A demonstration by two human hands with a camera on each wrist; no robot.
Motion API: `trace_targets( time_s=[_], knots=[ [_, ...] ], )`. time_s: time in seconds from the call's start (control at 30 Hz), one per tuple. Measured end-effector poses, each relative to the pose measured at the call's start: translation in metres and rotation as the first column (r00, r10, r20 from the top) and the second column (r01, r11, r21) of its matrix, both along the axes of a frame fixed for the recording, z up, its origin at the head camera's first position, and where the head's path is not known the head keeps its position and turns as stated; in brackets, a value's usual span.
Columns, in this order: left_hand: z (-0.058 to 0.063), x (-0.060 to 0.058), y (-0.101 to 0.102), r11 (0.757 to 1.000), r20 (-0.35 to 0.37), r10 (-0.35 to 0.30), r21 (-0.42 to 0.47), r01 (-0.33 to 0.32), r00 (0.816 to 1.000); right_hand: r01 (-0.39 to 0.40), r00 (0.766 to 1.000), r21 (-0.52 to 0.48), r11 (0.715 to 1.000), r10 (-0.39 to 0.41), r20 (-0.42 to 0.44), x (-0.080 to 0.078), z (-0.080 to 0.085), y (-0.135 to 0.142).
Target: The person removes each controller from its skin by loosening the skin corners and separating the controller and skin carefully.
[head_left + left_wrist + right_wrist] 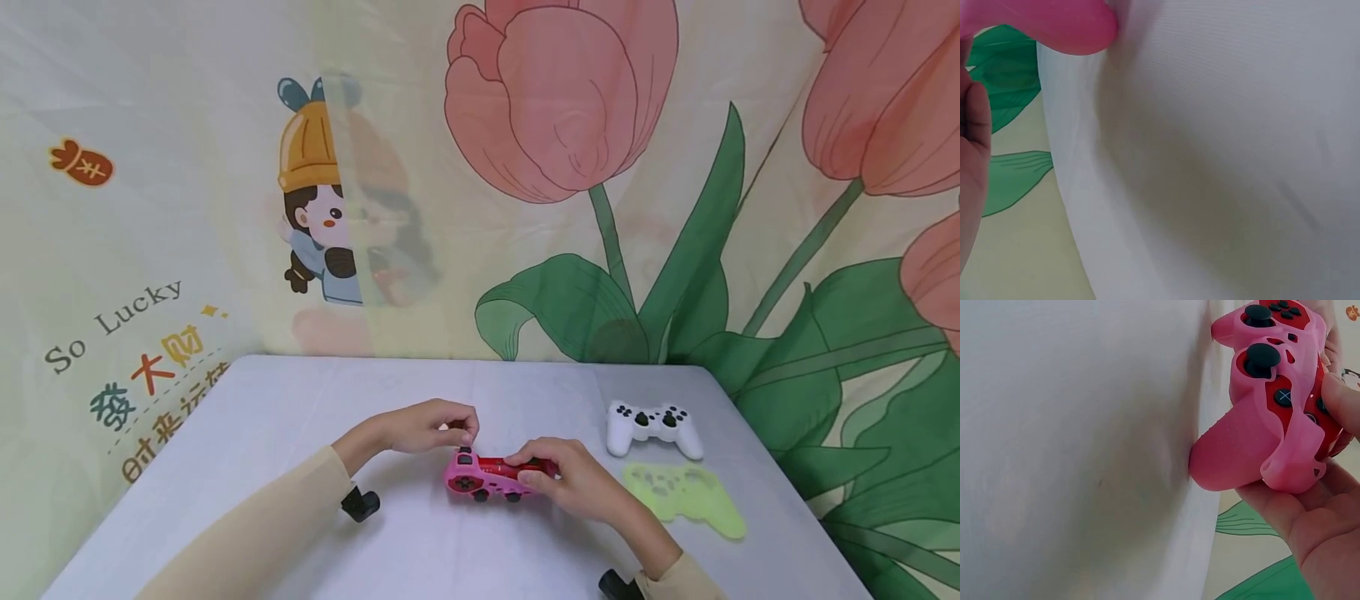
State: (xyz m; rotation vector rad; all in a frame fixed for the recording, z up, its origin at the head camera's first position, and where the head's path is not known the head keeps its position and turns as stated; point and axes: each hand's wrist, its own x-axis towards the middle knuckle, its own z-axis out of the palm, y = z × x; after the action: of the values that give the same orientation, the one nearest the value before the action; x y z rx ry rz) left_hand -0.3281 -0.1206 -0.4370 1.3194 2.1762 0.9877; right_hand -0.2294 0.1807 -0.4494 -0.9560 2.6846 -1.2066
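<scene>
A red game controller (pixel 492 462) sits partly inside a pink silicone cover (pixel 1235 440) above the white table. The cover's right front part hangs off the controller's edge, leaving red casing and some buttons bare. My right hand (pixel 573 479) grips the controller's right side, thumb on the red casing and fingers beneath. At the upper left corner, my left hand (pixel 431 425) has its fingers curled at the cover's edge and appears to pinch it; the fingertips are partly hidden. In the left wrist view only a pink handle of the cover (pixel 1079 28) and part of that hand show.
A white game controller (pixel 652 425) lies at the table's right back. Just in front of it is a flat yellow-green silicone cover (pixel 686 500). The table (pixel 300 400) ends at a printed cloth backdrop. A black camera mount (pixel 362 504) sticks out below the left wrist.
</scene>
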Motion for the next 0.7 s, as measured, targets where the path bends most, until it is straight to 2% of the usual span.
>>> trace_targets(
  time_s=[0.13, 0.27, 0.47, 0.7],
  knots=[
    [-0.006, 0.003, -0.008, 0.999, -0.064, 0.033, 0.043, -0.03, 0.997, 0.03, 1.0, -0.005, 1.0, -0.03, 0.002, 0.001, 0.0, -0.002],
    [-0.01, 0.007, -0.017, 0.996, -0.094, 0.059, 0.064, -0.053, 0.994, 0.058, 0.998, -0.017, 0.998, -0.058, 0.012, 0.004, -0.001, -0.006],
    [-0.013, 0.011, -0.023, 0.994, -0.156, 0.057, 0.104, -0.041, 0.986, 0.086, 0.996, -0.01, 0.996, -0.086, -0.002, 0.005, -0.003, -0.008],
    [-0.011, 0.018, -0.027, 0.989, -0.185, 0.041, 0.146, -0.013, 0.982, 0.086, 0.996, 0.016, 0.996, -0.086, 0.002, 0.004, 0.0, -0.007]
  ],
)
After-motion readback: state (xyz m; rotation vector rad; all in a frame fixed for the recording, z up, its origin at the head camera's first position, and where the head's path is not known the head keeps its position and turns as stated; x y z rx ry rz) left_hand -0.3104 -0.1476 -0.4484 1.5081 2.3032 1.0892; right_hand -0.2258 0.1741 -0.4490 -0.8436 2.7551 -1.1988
